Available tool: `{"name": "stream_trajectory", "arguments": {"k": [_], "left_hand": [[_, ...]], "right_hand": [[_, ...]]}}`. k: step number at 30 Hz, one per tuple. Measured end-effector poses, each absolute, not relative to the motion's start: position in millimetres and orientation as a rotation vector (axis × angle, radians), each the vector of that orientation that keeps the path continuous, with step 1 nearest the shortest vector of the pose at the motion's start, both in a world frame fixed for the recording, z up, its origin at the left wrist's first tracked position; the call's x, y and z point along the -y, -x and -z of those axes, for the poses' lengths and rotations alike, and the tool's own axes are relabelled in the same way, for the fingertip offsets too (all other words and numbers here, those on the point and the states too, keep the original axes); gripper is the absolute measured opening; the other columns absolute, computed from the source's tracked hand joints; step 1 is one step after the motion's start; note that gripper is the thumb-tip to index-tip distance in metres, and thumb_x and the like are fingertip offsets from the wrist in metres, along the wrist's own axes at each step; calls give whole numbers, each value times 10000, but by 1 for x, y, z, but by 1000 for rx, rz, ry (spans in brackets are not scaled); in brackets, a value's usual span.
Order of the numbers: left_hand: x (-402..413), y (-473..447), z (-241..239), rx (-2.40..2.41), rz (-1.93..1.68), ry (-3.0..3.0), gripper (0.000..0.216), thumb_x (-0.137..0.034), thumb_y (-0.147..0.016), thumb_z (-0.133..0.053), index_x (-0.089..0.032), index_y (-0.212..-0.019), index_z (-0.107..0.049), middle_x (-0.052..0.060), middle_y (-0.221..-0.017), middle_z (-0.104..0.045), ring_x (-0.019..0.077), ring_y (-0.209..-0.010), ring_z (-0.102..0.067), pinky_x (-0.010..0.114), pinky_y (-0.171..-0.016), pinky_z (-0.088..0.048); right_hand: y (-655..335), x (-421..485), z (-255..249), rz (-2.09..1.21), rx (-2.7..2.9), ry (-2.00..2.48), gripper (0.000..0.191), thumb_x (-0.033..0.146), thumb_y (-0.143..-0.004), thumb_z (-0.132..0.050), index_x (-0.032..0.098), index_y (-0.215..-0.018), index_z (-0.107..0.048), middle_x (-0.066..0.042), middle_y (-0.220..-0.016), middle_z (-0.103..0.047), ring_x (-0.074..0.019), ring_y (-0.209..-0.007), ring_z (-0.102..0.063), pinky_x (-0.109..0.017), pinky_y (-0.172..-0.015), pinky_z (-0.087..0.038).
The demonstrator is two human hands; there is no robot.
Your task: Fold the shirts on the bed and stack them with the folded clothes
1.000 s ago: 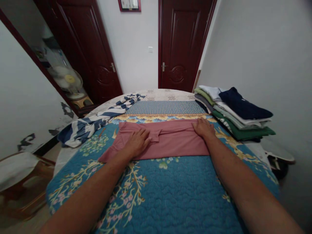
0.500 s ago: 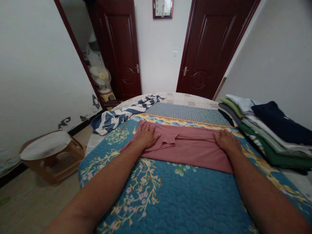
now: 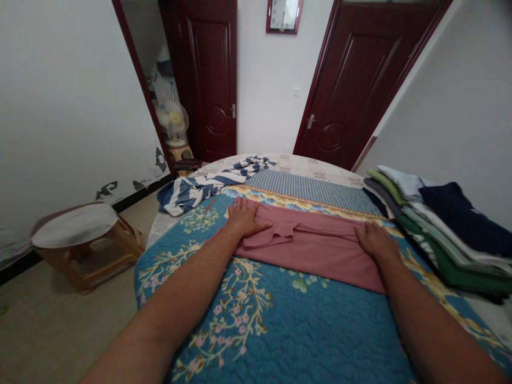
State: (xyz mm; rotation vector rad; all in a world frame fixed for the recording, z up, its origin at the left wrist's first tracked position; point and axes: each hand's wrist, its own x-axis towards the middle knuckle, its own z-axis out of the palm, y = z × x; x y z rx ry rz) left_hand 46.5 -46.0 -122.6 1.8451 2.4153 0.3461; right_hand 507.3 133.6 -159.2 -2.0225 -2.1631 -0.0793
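Observation:
A pink shirt [image 3: 320, 255] lies folded into a long strip across the blue floral quilt [image 3: 320, 330], with a short sleeve folded over its left part. On the strip's left end rests my left hand [image 3: 245, 218], flat, with thumb and fingers apart. My right hand [image 3: 378, 241] lies palm down over the opposite end, its fingers stretched out on the cloth. Neither hand grips the fabric. Part of each end is hidden under the hands.
A stack of folded clothes [image 3: 452, 234] stands at the right. A blue-and-white striped garment [image 3: 200, 189] lies loosely at the far left of the table. On the floor at left is a stool [image 3: 76, 226]; a fan [image 3: 173, 118] stands in the doorway.
My view has turned slightly, so the scene sits a little further right. Both hands stay on the ends of the pink shirt, which keeps its folded shape.

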Motion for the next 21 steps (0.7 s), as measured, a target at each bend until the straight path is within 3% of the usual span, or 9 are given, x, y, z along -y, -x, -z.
{"name": "stream_trajectory", "arguments": {"k": [6,10,13,15,18,21], "left_hand": [[44,-44,126,-2410,-382,-1894,1154,-998,-765,-580,-306,-1678,-437,248,-1797,-269,529,-1667,-156,786,-1265,-160],[51,-51,116,-2435,-397,-1981,991,-868,-856,-650,-243,-1613,-517,256,-1771,-320,541,-1653,-185,795,-1270,-144],[60,-68,107,-2263,-445,-2253,728,-657,-986,-641,-207,-1555,-573,206,-1770,-353,454,-1677,-188,678,-1340,-122],[66,-83,105,-2050,-421,-2391,627,-580,-1045,-573,-206,-1548,-581,172,-1750,-409,394,-1669,-250,591,-1354,-184],[71,-106,108,-1764,-285,-2490,655,-584,-1084,-484,-227,-1632,-502,142,-1736,-451,359,-1637,-335,552,-1335,-251],[73,-115,113,-1647,-229,-2524,691,-608,-1099,-428,-302,-1717,-384,111,-1774,-399,358,-1650,-315,582,-1329,-238]], "right_hand": [[-502,-123,152,66,2125,2042,723,562,-1095,-262,126,-1601,-538,-220,-1688,-469,-382,-1574,-405,-607,-1266,-338],[-499,-111,145,191,2081,1912,619,460,-1085,-337,113,-1536,-580,-228,-1627,-531,-376,-1492,-491,-572,-1237,-382],[-492,-101,134,330,2037,1761,572,350,-1066,-372,96,-1543,-560,-240,-1622,-531,-388,-1484,-487,-592,-1241,-367],[-480,-93,125,359,2046,1690,599,318,-1053,-396,81,-1591,-509,-247,-1676,-471,-400,-1539,-423,-614,-1266,-324],[-444,-75,117,306,2167,1570,641,317,-1062,-390,87,-1658,-430,-221,-1747,-377,-375,-1623,-305,-599,-1308,-260],[-394,-46,119,169,2344,1341,640,362,-1090,-389,132,-1687,-401,-168,-1790,-314,-349,-1662,-233,-573,-1335,-214]]}}
